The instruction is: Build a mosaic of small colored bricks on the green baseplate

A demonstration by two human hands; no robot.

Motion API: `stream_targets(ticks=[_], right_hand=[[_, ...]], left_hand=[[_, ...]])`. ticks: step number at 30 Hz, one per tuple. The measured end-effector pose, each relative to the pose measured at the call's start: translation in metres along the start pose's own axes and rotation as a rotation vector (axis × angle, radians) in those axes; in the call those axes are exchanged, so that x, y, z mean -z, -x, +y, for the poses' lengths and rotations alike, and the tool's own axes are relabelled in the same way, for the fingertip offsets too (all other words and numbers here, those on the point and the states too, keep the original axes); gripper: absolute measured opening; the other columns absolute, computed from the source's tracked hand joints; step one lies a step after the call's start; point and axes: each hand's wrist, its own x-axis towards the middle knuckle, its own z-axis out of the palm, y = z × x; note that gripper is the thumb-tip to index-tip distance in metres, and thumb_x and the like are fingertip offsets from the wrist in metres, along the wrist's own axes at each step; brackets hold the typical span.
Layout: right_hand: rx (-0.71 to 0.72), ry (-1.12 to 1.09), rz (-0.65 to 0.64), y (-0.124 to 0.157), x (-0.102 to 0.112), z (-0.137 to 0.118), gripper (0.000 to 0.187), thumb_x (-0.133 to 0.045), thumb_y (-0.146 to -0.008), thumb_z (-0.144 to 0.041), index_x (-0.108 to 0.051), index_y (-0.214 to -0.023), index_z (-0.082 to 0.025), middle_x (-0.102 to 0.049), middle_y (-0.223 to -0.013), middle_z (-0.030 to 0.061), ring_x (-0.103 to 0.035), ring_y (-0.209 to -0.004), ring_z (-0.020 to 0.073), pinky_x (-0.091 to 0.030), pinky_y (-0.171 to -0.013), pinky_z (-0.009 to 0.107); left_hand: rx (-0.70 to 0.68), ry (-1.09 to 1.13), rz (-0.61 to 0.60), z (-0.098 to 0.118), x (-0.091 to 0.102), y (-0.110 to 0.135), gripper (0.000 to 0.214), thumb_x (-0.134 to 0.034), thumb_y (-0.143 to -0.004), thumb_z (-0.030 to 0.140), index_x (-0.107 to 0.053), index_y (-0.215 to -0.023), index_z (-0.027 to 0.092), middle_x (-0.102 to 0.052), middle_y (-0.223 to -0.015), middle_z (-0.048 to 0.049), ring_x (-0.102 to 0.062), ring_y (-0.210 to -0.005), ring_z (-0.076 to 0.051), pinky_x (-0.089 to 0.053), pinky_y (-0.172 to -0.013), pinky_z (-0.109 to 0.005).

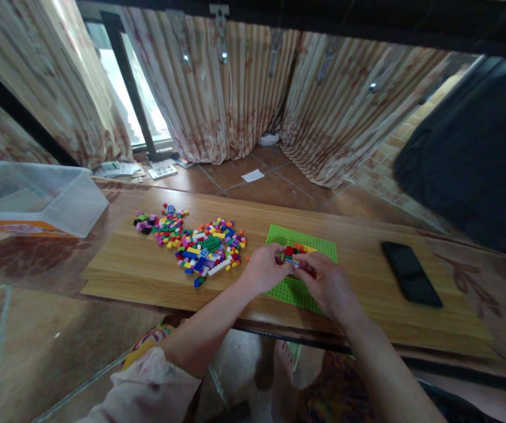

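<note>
A green studded baseplate [299, 294] lies on the wooden board. Over it, my left hand [265, 268] and my right hand [330, 283] come close together, fingertips closed around a small cluster of toy building bricks [289, 252]. Red shows on top of the cluster, with a pale piece near my right fingertips. Orange and yellow bricks [304, 248] show just behind my fingers. My fingers hide most of the cluster, and I cannot tell whether it touches the plate. To the left of my left hand spreads a pile of loose, many-coloured bricks [209, 245].
A black phone [411, 274] lies on the board's right side [363, 294]. At the far left stands a clear plastic bin [72, 202] with an orange label. Beyond the board are papers on the tiled floor [253, 175], striped curtains [253, 94] and a dark covered shape [473, 147].
</note>
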Motion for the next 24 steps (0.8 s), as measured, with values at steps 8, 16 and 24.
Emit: stream_targets(ticks=[8, 16, 24], right_hand=[[-0.016, -0.018, -0.031, -0.0015, 0.0021, -0.0023, 0.016, -0.057, -0.085, -0.025, -0.068, -0.095, -0.021, -0.069, -0.085, 0.0066, -0.063, -0.082, 0.0216, -0.050, -0.076, 0.036], [-0.023, -0.022, -0.049, -0.0024, 0.0009, -0.0040, 0.015, -0.056, -0.085, -0.024, -0.069, -0.092, -0.021, -0.069, -0.088, 0.0068, -0.063, -0.086, 0.0215, -0.050, -0.079, 0.036], [-0.154, -0.270, 0.031, -0.0015, 0.0032, 0.0052, 0.022, -0.062, -0.081, -0.036, -0.071, -0.091, -0.020, -0.071, -0.086, 0.0056, -0.064, -0.076, 0.0182, -0.052, -0.072, 0.033]], left_hand=[[0.006, -0.017, 0.025, 0.0008, -0.0022, -0.0016, 0.031, -0.064, -0.071, 0.033, -0.068, -0.096, 0.016, -0.065, -0.071, -0.0010, -0.058, -0.064, -0.014, -0.038, -0.055, -0.023], [0.015, 0.006, 0.053, 0.0022, -0.0043, -0.0018, 0.029, -0.064, -0.069, 0.032, -0.068, -0.091, 0.015, -0.065, -0.072, -0.0010, -0.058, -0.065, -0.014, -0.038, -0.056, -0.023], [-0.002, -0.010, 0.062, 0.0055, -0.0028, 0.0051, 0.023, -0.060, -0.074, 0.029, -0.067, -0.092, 0.015, -0.065, -0.072, -0.0013, -0.058, -0.064, -0.014, -0.040, -0.059, -0.023]])
